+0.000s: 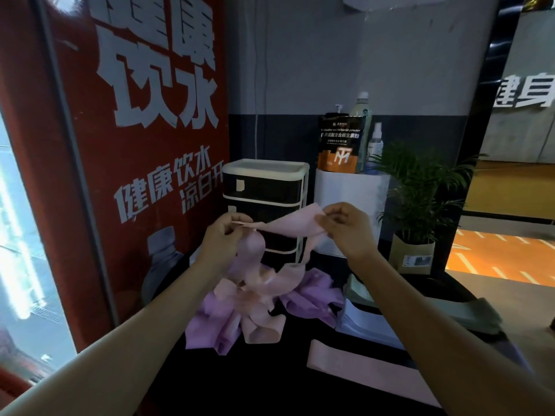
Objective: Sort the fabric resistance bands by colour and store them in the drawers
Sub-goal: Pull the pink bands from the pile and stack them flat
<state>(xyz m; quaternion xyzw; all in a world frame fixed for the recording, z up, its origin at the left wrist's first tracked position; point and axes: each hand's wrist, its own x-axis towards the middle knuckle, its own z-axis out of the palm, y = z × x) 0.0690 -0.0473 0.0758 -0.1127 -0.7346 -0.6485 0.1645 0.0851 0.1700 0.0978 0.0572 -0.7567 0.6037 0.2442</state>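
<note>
I hold a pink fabric band (288,225) stretched in the air between both hands. My left hand (223,235) pinches its left end and my right hand (345,228) pinches its right end. Part of the band droops down to a tangled heap of pink bands (258,298) lying on purple bands (210,322) on the dark counter. One pink band (357,363) lies flat at the front right. Behind the hands stands a black drawer unit with a white frame (265,187), its drawers closed.
A white stand (353,190) right of the drawers carries a black-and-orange pouch (341,142), a bottle and a spray bottle. A potted plant (417,205) stands further right. A red wall panel (135,145) is on the left. Papers and a grey cloth (468,313) lie at right.
</note>
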